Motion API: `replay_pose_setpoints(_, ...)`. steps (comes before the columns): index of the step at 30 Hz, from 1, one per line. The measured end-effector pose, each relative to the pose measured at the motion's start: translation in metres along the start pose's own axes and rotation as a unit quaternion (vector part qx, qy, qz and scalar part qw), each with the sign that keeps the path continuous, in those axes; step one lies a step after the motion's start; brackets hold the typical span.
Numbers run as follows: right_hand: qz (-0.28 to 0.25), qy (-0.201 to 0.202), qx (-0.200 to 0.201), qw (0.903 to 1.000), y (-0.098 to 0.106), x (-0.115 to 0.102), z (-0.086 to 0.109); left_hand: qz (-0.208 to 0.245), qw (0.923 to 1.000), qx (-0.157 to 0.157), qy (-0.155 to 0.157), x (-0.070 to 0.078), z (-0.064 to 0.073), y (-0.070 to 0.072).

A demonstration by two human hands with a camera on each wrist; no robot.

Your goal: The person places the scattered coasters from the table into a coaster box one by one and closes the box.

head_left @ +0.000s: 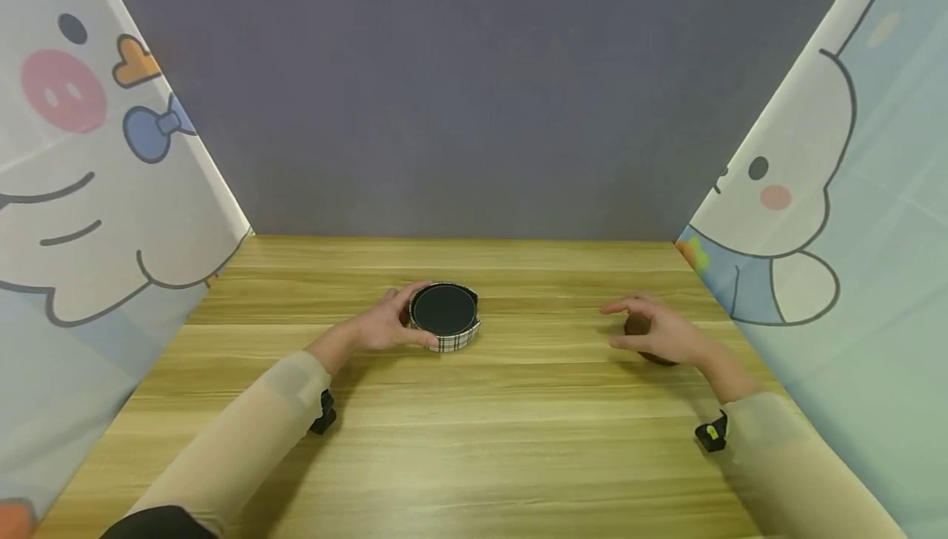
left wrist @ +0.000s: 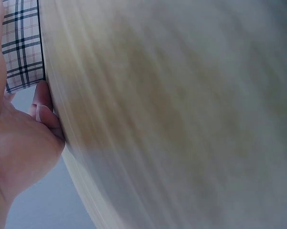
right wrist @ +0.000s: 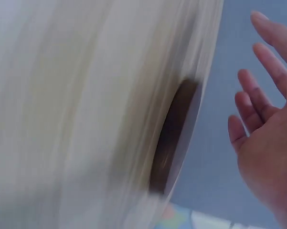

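Observation:
In the head view my left hand [head_left: 378, 327] grips a low round holder [head_left: 457, 341] from its left side, thumb along the near wall and fingers behind. Its wall is white and black plaid with a gap at the right, and a black disc [head_left: 444, 309] fills its top. Plaid wall [left wrist: 21, 45] shows beside the palm in the left wrist view. My right hand [head_left: 666, 335] hovers over a brown round disc [head_left: 635, 326], fingers and thumb apart, holding nothing. The right wrist view shows this disc [right wrist: 174, 138] flat on the table, apart from the fingers [right wrist: 250, 90].
The wood-grain table [head_left: 474, 440] runs back to a grey wall [head_left: 474, 111]. Cartoon-printed panels stand along its left side [head_left: 111, 193] and right side [head_left: 874, 292]. A small black device sits at each wrist.

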State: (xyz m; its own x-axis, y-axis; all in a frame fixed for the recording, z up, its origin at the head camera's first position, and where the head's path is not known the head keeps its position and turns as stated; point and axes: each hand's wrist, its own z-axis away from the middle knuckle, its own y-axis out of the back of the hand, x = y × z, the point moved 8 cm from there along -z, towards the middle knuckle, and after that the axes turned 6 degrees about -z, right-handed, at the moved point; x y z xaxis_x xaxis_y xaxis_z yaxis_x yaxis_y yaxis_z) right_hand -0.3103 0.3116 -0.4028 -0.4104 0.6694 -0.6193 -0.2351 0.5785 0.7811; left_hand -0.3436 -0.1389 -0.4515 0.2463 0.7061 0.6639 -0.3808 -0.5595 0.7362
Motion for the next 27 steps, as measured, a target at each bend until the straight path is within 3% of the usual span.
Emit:
replay_pose_setpoints(5,-0.006,-0.02,0.005,0.9998,0.022,0.033,0.015,0.001,1.0,-0.001,-0.001,0.0,0.0,0.0)
replay_pose_setpoints(11,-0.024,-0.064,-0.01,0.9976,0.034,0.062,0.026,-0.003,1.0,-0.002,-0.001,-0.001,0.001,0.0)
replay_pose_setpoints(18,-0.006,-0.088,-0.043,0.9952,0.03,0.074,0.033,-0.007,1.0,-0.002,-0.002,0.0,0.0,-0.001)
replay_pose_setpoints(27,0.006,-0.093,-0.042,0.9948,0.026,0.074,0.036,-0.004,1.0,-0.001,0.001,0.0,0.001,0.0)
